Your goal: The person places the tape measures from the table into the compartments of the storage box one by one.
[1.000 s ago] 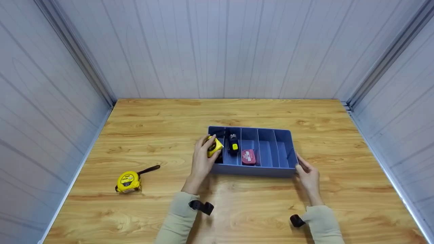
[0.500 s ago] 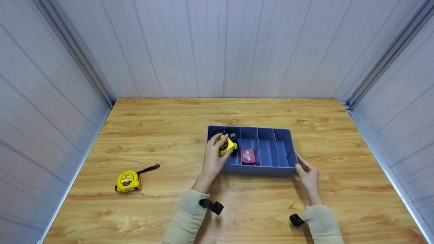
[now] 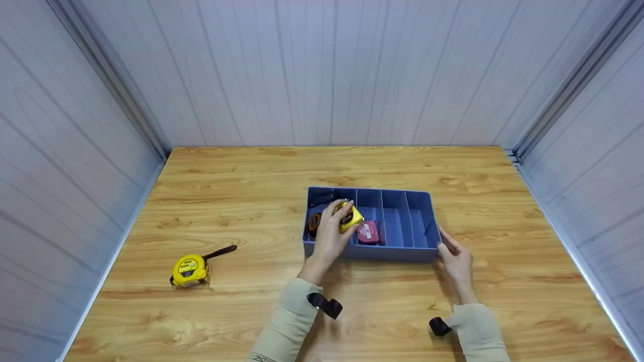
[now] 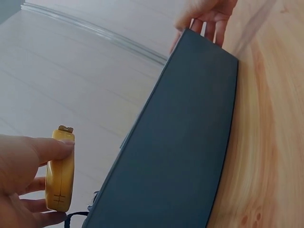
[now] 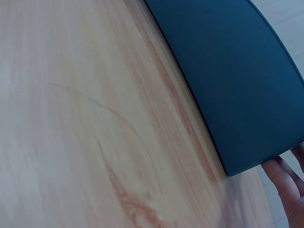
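My left hand (image 3: 328, 236) pinches a yellow tape measure (image 3: 351, 218) between thumb and fingers, over the left-middle part of a blue divided box (image 3: 387, 254). The left wrist view shows this tape measure (image 4: 61, 175) edge-on above the rim, its metal hook at the top and a dark strap below. My right hand (image 3: 457, 259) holds the box's right end, thumb at the front corner and fingers against the end wall. A pinkish-red tape measure (image 3: 368, 232) lies in the third compartment, an orange-and-black one (image 3: 314, 222) in the leftmost. My left hand covers most of the second compartment.
Another yellow tape measure (image 3: 190, 270) with a black wrist strap (image 3: 220, 252) lies on the wooden table (image 3: 241, 311) at the left. Pale panel walls (image 3: 332, 75) stand behind the table and on both sides.
My left hand has moved right with the yellow tape measure, from the leftmost compartment to over the second and third. The orange-and-black tape measure has come into view. My right hand stays put.
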Tool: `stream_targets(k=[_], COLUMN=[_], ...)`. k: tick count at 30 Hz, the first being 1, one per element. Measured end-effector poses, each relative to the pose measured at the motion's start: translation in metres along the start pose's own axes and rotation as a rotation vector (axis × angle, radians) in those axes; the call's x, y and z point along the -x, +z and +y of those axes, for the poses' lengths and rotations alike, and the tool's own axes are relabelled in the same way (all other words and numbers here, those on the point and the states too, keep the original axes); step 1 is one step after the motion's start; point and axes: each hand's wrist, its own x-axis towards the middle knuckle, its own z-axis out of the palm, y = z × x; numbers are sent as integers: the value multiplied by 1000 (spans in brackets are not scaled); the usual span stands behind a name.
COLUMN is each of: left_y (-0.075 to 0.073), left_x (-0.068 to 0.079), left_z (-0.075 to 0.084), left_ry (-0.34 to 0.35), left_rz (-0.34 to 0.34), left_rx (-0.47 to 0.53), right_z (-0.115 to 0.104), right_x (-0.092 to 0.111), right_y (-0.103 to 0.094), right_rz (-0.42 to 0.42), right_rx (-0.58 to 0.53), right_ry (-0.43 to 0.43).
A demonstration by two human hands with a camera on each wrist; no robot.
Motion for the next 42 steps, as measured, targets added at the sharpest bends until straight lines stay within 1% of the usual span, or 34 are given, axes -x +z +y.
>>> stream_targets(k=[3,7,12,18,22,25,29,34,42], left_y=[5,10,17,25,30,34,40,46,57], left_x=[-1,-2,-5,-7,-8,-8,-9,-10,-15], left_z=[2,5,11,16,21,24,27,30,36], left_ry=[7,13,17,14,9,19,32,27,37], left_rz=[-6,-16,-29,-33,-53,-60,-73,-107,-153], left_rx=[-10,-16,-7,10,17,15,-2,-21,-71], right_z=[-1,-2,-1,0,-1,-1,-2,-1,1], right_x=[0,1,0,-1,-1,1,1,1,0], right_y=[0,0,0,1,1,1,0,-1,0], right_rz=[4,9,12,11,20,27,17,3,16], right_rx=[-15,-9,8,3,5,6,18,16,-8], right_ry=[2,-2,-3,9,5,-2,-4,-2,-7])
